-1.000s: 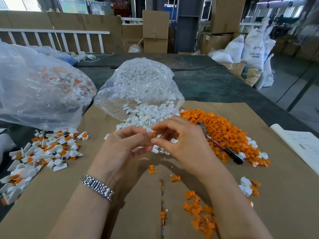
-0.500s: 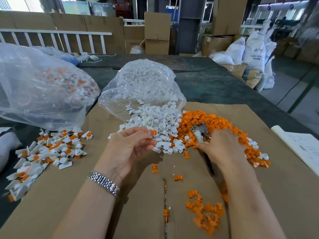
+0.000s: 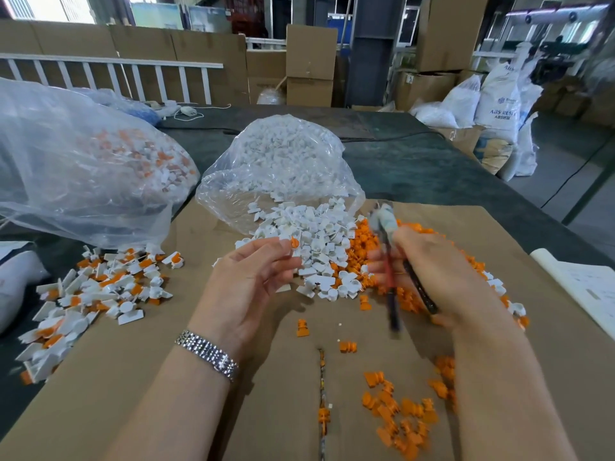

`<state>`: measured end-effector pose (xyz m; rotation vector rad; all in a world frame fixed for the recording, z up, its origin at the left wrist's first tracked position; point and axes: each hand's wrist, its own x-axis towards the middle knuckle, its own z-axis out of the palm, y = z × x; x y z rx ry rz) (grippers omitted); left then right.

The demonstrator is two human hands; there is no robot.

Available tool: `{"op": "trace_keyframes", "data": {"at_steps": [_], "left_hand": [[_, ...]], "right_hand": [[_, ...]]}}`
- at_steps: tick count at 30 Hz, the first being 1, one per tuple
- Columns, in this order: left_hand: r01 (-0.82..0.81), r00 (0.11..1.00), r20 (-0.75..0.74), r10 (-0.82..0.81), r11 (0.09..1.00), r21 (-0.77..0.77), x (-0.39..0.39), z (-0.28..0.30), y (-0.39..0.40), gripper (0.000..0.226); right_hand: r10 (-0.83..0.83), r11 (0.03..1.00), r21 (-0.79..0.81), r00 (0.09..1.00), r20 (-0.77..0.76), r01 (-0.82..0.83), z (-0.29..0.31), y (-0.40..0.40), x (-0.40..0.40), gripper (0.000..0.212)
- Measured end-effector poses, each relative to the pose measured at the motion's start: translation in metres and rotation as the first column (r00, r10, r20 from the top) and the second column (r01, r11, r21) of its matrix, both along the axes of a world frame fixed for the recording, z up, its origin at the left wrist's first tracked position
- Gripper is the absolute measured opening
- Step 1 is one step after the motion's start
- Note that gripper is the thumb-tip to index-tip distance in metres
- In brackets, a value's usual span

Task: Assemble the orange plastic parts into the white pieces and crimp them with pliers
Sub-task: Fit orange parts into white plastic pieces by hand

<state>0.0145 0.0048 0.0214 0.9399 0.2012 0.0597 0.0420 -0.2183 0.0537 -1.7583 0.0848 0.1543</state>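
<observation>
Left hand point(image 3: 253, 277) pinches orange part point(image 3: 294, 242); right hand point(image 3: 429, 261) grips pliers point(image 3: 391, 261).

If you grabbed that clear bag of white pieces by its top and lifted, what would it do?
The bag would probably sag and fold, since its thin film already lies crumpled. Its mouth lies open toward the white pile on the cardboard, so more pieces would likely spill out. It is well filled, so probably heavier than it looks, though each piece seems light.
</observation>
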Motion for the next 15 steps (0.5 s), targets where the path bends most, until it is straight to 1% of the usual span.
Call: {"op": "trace_keyframes", "data": {"at_steps": [1, 2, 3, 4, 5, 7, 9, 12, 13, 15], "left_hand": [[-0.009, 1.0, 0.004, 0.009, 1.0, -0.009, 0.0, 0.001, 0.0, 0.036], [-0.019, 1.0, 0.009, 0.019, 1.0, -0.017, 0.0, 0.002, -0.001, 0.035], [-0.029, 0.999, 0.014, 0.03, 0.999, -0.023, 0.0, 0.002, 0.0, 0.033], [-0.039, 0.999, 0.019, 0.039, 0.999, -0.029, 0.0, 0.003, -0.001, 0.031], [-0.048, 0.999, 0.024, 0.049, 0.998, -0.036, 0.0, 0.003, 0.0, 0.03], [-0.06, 0.998, 0.034, 0.062, 0.997, -0.048, 0.0, 0.003, 0.0, 0.032], [-0.07, 0.997, 0.04, 0.072, 0.997, -0.046, -0.001, 0.003, 0.0, 0.034], [-0.092, 0.994, 0.052, 0.091, 0.995, 0.023, -0.001, 0.003, -0.001, 0.035], [-0.105, 0.993, 0.057, 0.102, 0.993, 0.051, -0.001, 0.003, -0.001, 0.031], [-0.129, 0.99, 0.065, 0.122, 0.986, 0.11, 0.0, 0.003, 0.0, 0.015]], "right_hand": [[0.136, 0.951, 0.286, 0.989, -0.053, -0.115, 0.003, 0.003, -0.001, 0.031], [0.268, 0.863, 0.462, 0.961, -0.074, -0.205, 0.004, 0.008, -0.004, 0.03], [0.363, 0.803, 0.531, 0.928, -0.078, -0.27, 0.003, 0.013, -0.006, 0.035], [0.417, 0.793, 0.518, 0.906, -0.076, -0.322, 0.0, 0.019, -0.009, 0.039], [0.435, 0.819, 0.445, 0.898, -0.069, -0.363, -0.002, 0.025, -0.011, 0.035], [0.408, 0.894, 0.222, 0.912, -0.043, -0.39, -0.004, 0.036, -0.016, 0.019], [0.384, 0.921, 0.082, 0.922, -0.043, -0.38, -0.003, 0.042, -0.021, 0.015], [0.397, 0.917, -0.012, 0.917, -0.047, -0.398, 0.0, 0.048, -0.027, 0.016], [0.405, 0.912, -0.047, 0.913, -0.048, -0.407, 0.001, 0.05, -0.028, 0.016], [0.408, 0.903, -0.127, 0.912, -0.044, -0.41, 0.003, 0.053, -0.031, 0.018]]}}
